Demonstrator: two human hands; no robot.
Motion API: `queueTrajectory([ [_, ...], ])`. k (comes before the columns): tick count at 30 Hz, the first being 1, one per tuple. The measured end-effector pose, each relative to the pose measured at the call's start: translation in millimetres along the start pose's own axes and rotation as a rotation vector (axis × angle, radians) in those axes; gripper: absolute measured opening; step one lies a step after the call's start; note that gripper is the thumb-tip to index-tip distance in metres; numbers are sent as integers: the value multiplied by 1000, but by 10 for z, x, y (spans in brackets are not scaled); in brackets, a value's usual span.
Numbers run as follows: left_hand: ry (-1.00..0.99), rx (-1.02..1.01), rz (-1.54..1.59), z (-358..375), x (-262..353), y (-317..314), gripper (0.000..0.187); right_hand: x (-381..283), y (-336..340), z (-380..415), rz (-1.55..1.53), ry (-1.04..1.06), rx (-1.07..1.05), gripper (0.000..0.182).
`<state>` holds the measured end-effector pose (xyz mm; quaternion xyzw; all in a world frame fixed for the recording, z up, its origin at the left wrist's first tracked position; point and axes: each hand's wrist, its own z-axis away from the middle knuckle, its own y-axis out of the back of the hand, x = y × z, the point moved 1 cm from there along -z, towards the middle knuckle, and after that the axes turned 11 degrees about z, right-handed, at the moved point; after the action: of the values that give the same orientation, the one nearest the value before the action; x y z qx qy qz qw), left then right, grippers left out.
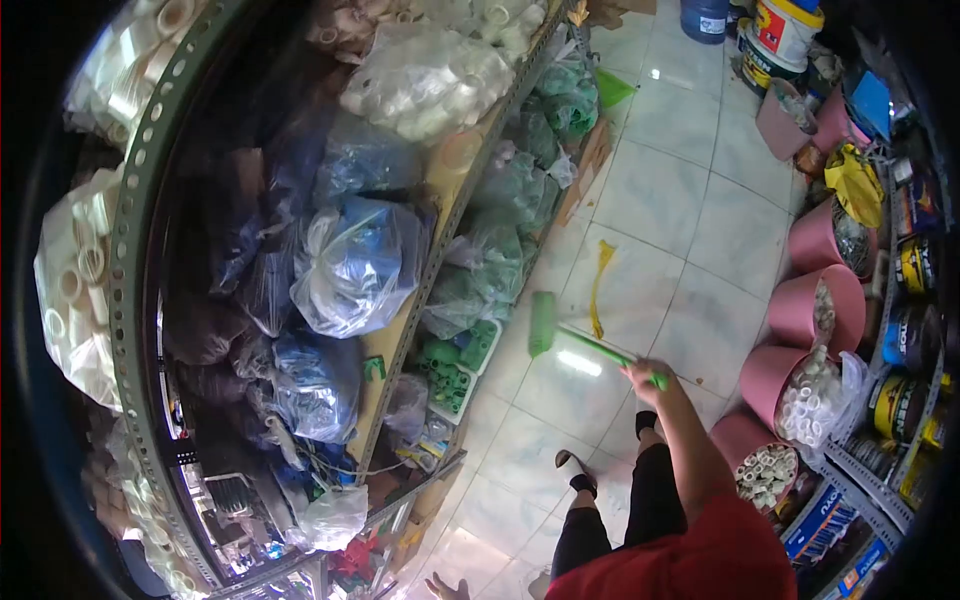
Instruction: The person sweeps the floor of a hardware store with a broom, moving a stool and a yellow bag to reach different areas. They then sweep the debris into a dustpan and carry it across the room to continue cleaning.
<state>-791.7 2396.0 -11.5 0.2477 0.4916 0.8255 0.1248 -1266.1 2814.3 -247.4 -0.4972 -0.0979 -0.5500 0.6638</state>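
Note:
My right hand (645, 380) is wrapped round the green handle of a broom (543, 322), near the top end of its stick. The broom's green head is over the tiled floor, beside the lower shelf on the left. Just beyond the stick, a yellow strip (601, 285) lies on the tiles. At the bottom edge of the head view my left hand (446, 588) shows only in part, its fingers apart and nothing in them. My feet in dark shoes stand on the floor below the broom.
A metal shelf rack on the left carries bagged fittings (360, 265) and a white basket of green fittings (450, 380). Along the right stand pink buckets (815, 305), some holding white fittings, beside shelved paint cans (908, 335). A blue water bottle (704, 20) and stacked pails (780, 35) are at the far end.

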Motion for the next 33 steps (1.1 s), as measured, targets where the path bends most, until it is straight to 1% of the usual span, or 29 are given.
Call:
queueTrajectory([
  [1, -80, 6, -13, -37, -7, -27, 84, 72, 74, 221, -17, 15, -9, 20],
  [2, -35, 13, -15, -60, 9, -87, 84, 441, -143, 525, -36, 28, -17, 21],
  [3, 12, 18, -21, -60, -2, -122, 83, 735, -109, 581, 16, 39, -11, 18],
  [4, 57, 21, -29, -85, -10, -170, 83, 999, -137, 576, 68, 53, -7, 17],
  [5, 138, -26, -14, -137, 46, -234, 81, 1253, -353, 536, 180, 42, 34, 13],
  [6, 123, -61, -27, -171, 109, -285, 80, 1418, -554, 475, 291, 28, 77, 10],
  [8, 87, -122, -40, -300, 302, -465, 79, 1205, -755, 57, 361, 17, 37, 9],
  [9, -13, -131, -82, -327, 465, -523, 75, 947, -826, -251, 301, 14, -11, 9],
  [10, -56, -161, -46, -327, 662, -549, 74, 669, -873, -582, 237, 10, -55, 9],
  [12, -140, -226, 18, -318, 977, -555, 73, 45, -962, -979, 172, 72, -48, 10],
  [13, -161, -208, -22, -352, 957, -595, 70, -233, -978, -944, 226, 164, -156, 12],
  [14, -132, -215, -1, -364, 964, -619, 69, -468, -960, -852, 280, 257, -262, 15],
  [15, -100, -225, 19, -350, 930, -621, 69, -468, -971, -551, 148, 192, -221, 18],
  [16, -67, -236, 44, -341, 883, -645, 68, -378, -1045, -159, 21, 128, -179, 21],
  [17, -21, -241, 94, -334, 798, -689, 67, -341, -901, 75, -45, 162, -202, 22],
  [18, -39, -242, 47, -314, 724, -706, 67, -235, -714, 282, -112, 193, -227, 22],
  [20, -74, -236, -49, -288, 654, -737, 68, 200, -698, 536, -32, 232, -202, 17],
  [21, -28, -279, -82, -267, 744, -704, 66, 503, -777, 538, 32, 191, -266, 15],
  [22, -39, -293, -74, -273, 838, -692, 66, 819, -866, 481, 90, 151, -326, 15],
  [24, -61, -328, -60, -237, 965, -695, 65, 1174, -1104, 310, 275, 158, -148, 18],
  [25, -40, -292, -51, -242, 1088, -745, 61, 1156, -1238, 146, 267, 147, -95, 17],
  [26, -68, -302, -27, -273, 1137, -821, 60, 1010, -1341, -61, 260, 136, -41, 16],
  [28, -117, -322, 5, -326, 1166, -902, 56, 510, -1300, -639, 59, 14, -88, 11],
  [29, -277, -311, -44, -287, 1260, -899, 52, 243, -1220, -806, 215, 176, -134, 8],
  [30, -201, -346, 6, -252, 1375, -867, 51, 6, -1139, -820, 370, 338, -178, 6],
  [31, -127, -379, 61, -226, 1511, -843, 50, -186, -1109, -598, 307, 326, -142, 11],
  [32, -51, -410, 124, -186, 1571, -834, 50, -390, -1083, -256, 251, 314, -106, 21],
  [33, -43, -429, 50, -179, 1520, -830, 49, -495, -906, 119, -19, 273, -137, 28],
])
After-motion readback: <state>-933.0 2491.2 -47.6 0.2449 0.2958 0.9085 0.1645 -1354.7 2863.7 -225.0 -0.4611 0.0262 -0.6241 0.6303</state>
